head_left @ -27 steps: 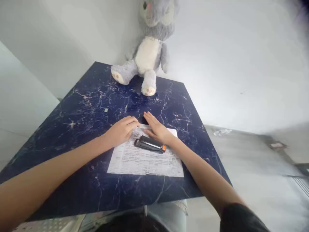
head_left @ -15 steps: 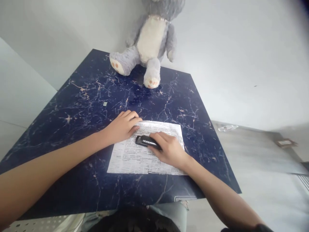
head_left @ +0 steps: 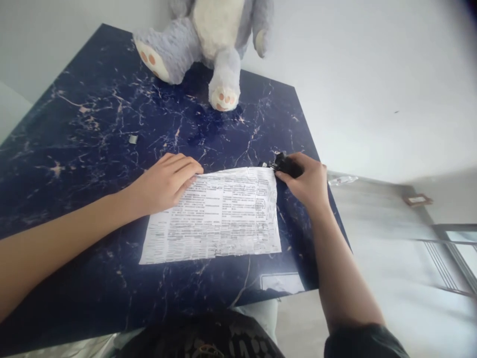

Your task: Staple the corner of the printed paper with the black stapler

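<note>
The black stapler (head_left: 289, 167) has moved from the middle of the printed sheet (head_left: 219, 219) to its far right corner, where I see the right hand (head_left: 308, 181) wrapped around it. At the sheet's far left corner my left hand (head_left: 166, 183) rests, fingers loosely curled; I can't tell whether it pinches the paper.

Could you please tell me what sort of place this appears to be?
Probably a room in a home, though I cannot be certain: a large grey-and-white plush toy sits on a dark blue, marble-patterned table beside a plain, pale grey wall.
</note>
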Demonstrator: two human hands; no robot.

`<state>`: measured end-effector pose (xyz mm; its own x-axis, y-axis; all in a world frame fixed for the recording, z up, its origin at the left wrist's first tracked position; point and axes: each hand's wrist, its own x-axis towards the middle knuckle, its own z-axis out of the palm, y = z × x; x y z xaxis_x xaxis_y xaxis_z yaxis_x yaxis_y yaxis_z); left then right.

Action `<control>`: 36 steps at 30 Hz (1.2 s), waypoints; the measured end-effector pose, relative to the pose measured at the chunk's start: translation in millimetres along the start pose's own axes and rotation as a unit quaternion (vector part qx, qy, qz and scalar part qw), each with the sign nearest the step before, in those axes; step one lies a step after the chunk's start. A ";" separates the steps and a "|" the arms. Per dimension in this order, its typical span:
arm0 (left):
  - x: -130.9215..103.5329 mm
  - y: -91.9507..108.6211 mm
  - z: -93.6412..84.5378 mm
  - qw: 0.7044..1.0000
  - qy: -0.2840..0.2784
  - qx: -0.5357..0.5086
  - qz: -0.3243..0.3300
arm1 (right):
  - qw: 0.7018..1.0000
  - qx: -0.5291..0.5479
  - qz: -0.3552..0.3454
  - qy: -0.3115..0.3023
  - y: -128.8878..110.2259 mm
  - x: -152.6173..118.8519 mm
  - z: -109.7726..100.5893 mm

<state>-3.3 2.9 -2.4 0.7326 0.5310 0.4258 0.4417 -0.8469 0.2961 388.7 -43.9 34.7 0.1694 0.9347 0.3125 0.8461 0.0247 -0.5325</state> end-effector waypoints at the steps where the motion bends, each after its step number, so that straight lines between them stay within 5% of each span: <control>1: -0.2 0.3 -0.5 1.000 -0.003 0.005 -0.016 | 1.000 -0.011 0.003 -0.011 -1.4 -0.7 -0.3; 7: 0.9 2.4 -1.6 0.993 -0.007 0.036 -0.113 | 0.997 -0.017 0.038 -0.058 -10.2 -1.9 -17.0; 13: 1.8 3.0 1.1 0.990 -0.027 0.056 -0.128 | 0.985 -0.038 0.047 -0.161 -18.7 -7.8 -47.9; 30: 0.3 8.2 -1.8 0.989 -0.035 0.097 -0.101 | 0.989 -0.104 -0.018 -0.107 -25.1 -20.8 -54.3; 36: -0.4 8.7 -4.0 0.993 -0.026 0.093 -0.061 | 0.984 -0.081 -0.008 -0.159 -33.9 -23.8 -52.6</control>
<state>-1.8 -4.6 3.4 0.6908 0.6324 0.3505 0.6140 -0.7691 0.1774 382.6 -85.6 86.7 0.0108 0.9990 0.0438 0.9211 0.0071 -0.3894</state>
